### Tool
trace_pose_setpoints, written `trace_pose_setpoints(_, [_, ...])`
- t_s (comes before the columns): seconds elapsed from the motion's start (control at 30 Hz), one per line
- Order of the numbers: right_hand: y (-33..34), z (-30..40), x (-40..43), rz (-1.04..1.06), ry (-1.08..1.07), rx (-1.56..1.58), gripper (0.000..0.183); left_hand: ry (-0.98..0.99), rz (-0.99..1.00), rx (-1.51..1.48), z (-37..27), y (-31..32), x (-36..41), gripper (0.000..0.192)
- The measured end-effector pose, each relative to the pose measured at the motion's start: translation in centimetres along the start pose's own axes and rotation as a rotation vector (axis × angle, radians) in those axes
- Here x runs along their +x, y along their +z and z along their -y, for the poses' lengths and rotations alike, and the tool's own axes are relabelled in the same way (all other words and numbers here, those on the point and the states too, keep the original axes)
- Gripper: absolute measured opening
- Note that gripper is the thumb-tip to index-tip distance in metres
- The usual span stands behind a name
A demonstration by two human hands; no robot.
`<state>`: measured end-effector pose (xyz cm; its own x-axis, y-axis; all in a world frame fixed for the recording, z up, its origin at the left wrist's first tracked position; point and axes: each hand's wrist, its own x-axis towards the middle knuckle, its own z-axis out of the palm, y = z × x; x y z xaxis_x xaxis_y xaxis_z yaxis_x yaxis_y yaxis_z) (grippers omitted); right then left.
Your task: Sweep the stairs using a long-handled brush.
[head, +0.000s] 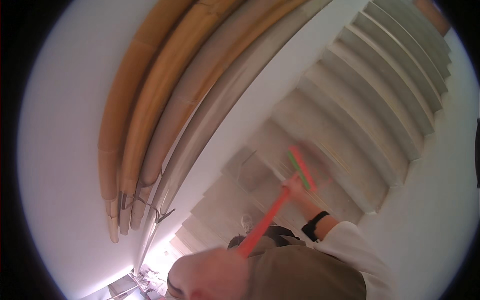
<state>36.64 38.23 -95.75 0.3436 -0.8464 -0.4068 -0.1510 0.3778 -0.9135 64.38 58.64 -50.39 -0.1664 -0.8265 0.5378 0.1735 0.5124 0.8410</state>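
Note:
A broom with a red handle [266, 225] slants across the stairs in front of me. Its red and green head [302, 168] hovers over or rests on a concrete step; motion blur hides which, and the bristles are smeared. My right hand [294, 185] grips the handle low down, close to the head, with a black band [315, 226] around the wrist. Close to the camera, my left hand [213, 272] looks large and blurred, closed around the handle's upper end. The brown garment [307, 273] on my torso fills the lower middle.
Concrete stairs [360, 90] rise toward the upper right. Several long bamboo poles [150, 131] run along the white wall at left, bound near their ends by a dark tie [150, 206]. One shoe [247, 222] shows on a step. Cluttered items [150, 279] lie at the bright lower left.

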Motion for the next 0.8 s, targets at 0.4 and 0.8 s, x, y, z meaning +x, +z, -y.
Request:
trace_pose_setpoints(0.4, [12.3, 12.7, 2.2, -0.056, -0.487, -0.526, 0.011, 0.142, 0.000, 0.112, -1.9, -3.5, -2.4, 0.037])
trace_pose_setpoints(0.8, [12.1, 19.1, 8.3, -0.115, -0.802, -1.052, 0.016, 0.070, -0.293, 0.201, 0.3, -3.1, 2.7, 0.024])
